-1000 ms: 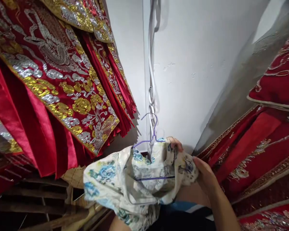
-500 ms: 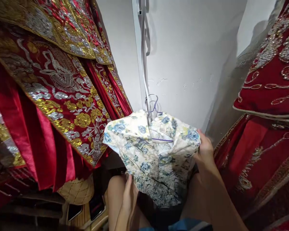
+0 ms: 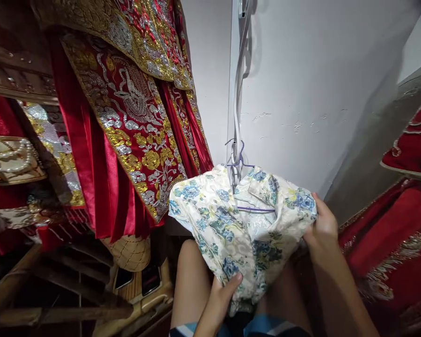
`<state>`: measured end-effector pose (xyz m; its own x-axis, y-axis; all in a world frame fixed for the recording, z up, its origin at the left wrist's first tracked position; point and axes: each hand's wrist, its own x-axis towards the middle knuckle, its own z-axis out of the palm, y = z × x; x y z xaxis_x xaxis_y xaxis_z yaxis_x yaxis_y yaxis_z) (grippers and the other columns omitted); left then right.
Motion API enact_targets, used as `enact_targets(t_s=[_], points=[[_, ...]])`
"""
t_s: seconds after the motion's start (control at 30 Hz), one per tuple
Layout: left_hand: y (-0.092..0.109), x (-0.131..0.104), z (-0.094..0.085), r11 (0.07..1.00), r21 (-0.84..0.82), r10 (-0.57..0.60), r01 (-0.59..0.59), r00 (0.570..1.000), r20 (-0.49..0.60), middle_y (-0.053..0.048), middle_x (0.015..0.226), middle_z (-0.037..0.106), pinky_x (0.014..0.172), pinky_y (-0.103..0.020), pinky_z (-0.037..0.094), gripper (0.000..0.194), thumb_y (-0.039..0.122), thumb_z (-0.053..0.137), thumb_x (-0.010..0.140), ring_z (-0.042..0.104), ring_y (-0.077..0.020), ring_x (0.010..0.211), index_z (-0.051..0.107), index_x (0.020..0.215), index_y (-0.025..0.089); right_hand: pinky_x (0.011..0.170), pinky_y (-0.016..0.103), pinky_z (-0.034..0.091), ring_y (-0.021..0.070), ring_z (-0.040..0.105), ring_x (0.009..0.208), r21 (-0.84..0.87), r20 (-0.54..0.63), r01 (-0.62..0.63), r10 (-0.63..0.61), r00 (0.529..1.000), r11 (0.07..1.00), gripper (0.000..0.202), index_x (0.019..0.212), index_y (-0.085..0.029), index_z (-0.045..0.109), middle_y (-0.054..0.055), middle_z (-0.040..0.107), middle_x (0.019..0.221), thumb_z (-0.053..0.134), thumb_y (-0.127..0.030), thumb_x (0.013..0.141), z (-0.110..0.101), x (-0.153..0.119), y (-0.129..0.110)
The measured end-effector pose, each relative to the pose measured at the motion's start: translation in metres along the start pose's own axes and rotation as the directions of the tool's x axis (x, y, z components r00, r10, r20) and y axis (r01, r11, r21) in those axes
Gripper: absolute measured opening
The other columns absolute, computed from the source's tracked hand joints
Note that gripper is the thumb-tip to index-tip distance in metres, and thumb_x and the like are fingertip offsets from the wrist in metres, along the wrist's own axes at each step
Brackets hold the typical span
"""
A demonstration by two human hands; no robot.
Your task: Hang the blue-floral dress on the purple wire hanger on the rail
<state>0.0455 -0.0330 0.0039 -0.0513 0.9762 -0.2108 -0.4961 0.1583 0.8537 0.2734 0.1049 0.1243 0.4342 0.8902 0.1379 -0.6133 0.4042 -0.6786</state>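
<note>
A white blouse with blue and yellow flowers [image 3: 217,224] hangs on a purple hanger [image 3: 256,209], its collar open at the front. The hanger's hook is up at a white metal rail [image 3: 239,84] by the wall. My left hand [image 3: 224,292] grips the lower front of the blouse, thumb on top and fingers hidden beneath the cloth. At the right sleeve end, my right hand [image 3: 323,220] is closed on the edge of the fabric. The blouse's lower hem is bunched and partly hidden above my lap.
Red garments with gold and silver embroidery [image 3: 140,117] hang on the left. More beaded red clothing [image 3: 407,224] hangs on the right. At lower left are a wooden chair [image 3: 154,299], a quilted beige item [image 3: 131,252] and two phones [image 3: 150,279]. A grey-white wall [image 3: 294,70] rises ahead.
My left hand has moved from the blouse's left edge in toward its lower front. The blouse's lower part is now more gathered. The view has shifted to the left.
</note>
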Motion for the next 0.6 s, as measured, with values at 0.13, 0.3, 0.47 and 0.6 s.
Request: enact_targets(t_s=[0.13,0.3,0.47,0.6], points=[[0.009,-0.002,-0.003,1.0,0.009,0.017,-0.016,1.0,-0.013,-0.015,0.14,0.061,0.118,-0.046,0.036,0.104,0.053,0.088,0.063,0.047,-0.0376,0.139,0.043,0.152,0.023,0.08,0.033,0.063,0.022,0.073,0.089,-0.071,-0.041,0.051,-0.054,0.998,0.996,0.027,0.093,-0.018,0.072,0.003,0.074,0.089,0.077,-0.038,0.077,-0.015,-0.02,0.005],[0.0,0.01,-0.026,0.991,0.128,0.035,-0.025,0.997,-0.075,-0.018,0.148,0.052,0.119,-0.046,0.034,0.11,0.054,0.087,0.065,0.045,-0.0372,0.141,0.033,0.156,0.022,0.082,0.027,0.059,0.0188,0.071,0.092,-0.138,-0.083,0.216,-0.228,0.97,0.967,0.03,0.088,-0.019,0.072,0.004,0.073,0.09,0.08,-0.043,0.072,-0.019,-0.009,0.007],[-0.018,0.007,-0.03,0.992,0.122,-0.005,0.016,0.995,-0.096,-0.015,0.145,0.057,0.12,-0.044,0.033,0.097,0.054,0.086,0.065,0.041,-0.036,0.144,0.047,0.149,0.024,0.083,0.029,0.055,0.0203,0.067,0.103,-0.53,-0.17,0.182,-0.314,0.934,0.828,0.039,0.106,-0.023,0.073,0.004,0.072,0.113,0.076,-0.043,0.074,-0.054,-0.037,0.037],[-0.026,-0.001,-0.011,0.999,0.029,-0.035,0.041,0.985,-0.167,-0.011,0.141,0.061,0.12,-0.044,0.034,0.089,0.053,0.087,0.062,0.04,-0.036,0.145,0.056,0.142,0.029,0.075,0.033,0.055,0.0252,0.068,0.094,-0.658,-0.157,0.03,-0.176,0.972,0.752,0.026,0.095,-0.025,0.073,0.004,0.074,0.099,0.072,-0.044,0.077,-0.093,-0.101,0.077]])
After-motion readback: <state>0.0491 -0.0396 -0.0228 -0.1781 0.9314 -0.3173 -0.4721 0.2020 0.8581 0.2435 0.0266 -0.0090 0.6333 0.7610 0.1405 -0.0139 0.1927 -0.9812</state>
